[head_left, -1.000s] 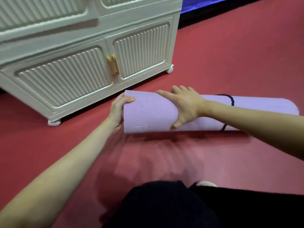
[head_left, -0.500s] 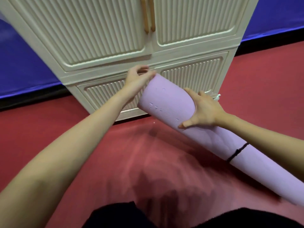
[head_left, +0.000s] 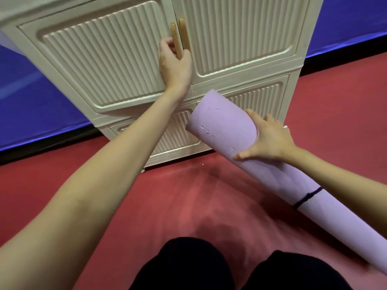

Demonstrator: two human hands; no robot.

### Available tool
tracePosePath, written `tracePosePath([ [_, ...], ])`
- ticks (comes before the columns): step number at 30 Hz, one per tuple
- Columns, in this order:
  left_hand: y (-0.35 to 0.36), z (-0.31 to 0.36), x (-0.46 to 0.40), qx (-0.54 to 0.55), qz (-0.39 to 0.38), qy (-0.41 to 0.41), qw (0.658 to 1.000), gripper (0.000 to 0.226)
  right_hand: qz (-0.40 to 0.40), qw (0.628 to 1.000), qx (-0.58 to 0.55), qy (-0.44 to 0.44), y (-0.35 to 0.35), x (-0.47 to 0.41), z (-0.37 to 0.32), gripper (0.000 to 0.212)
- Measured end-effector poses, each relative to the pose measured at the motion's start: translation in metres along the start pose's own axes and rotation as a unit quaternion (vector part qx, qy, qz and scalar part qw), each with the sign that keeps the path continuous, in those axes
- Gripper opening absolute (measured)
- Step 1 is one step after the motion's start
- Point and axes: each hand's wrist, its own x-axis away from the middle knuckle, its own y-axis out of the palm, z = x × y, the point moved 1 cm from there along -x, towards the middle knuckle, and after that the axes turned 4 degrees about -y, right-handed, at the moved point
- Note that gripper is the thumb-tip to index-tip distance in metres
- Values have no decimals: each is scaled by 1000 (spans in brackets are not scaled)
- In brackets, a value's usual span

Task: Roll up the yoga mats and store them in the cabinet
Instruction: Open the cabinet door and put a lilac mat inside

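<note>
Cream cabinet point(head_left: 129, 65) stood on red floor point(head_left: 178, 206), doors closed. Left hand point(head_left: 174, 61) gripped left door's handle point(head_left: 175, 41). Right hand point(head_left: 270, 139) grasped rolled purple mat point(head_left: 226, 130), tilted twd cabinet, black strap point(head_left: 306, 196) round it.

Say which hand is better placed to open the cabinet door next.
Left. The left hand already curls round the left door handle of the shut cabinet, while the right hand holds the rolled purple mat.
</note>
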Motion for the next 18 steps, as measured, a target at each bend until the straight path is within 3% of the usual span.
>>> tracePosePath([
  [1,-3,1,4,-16,15,22,1000,7,3,1000,1,1,0,1,-1,122],
  [5,-29,3,29,-44,41,111,992,31,2,1000,2,4,-2,5,-8,121],
  [18,-99,-5,75,-40,9,131,991,22,-22,1000,10,-13,-1,30,-30,123],
])
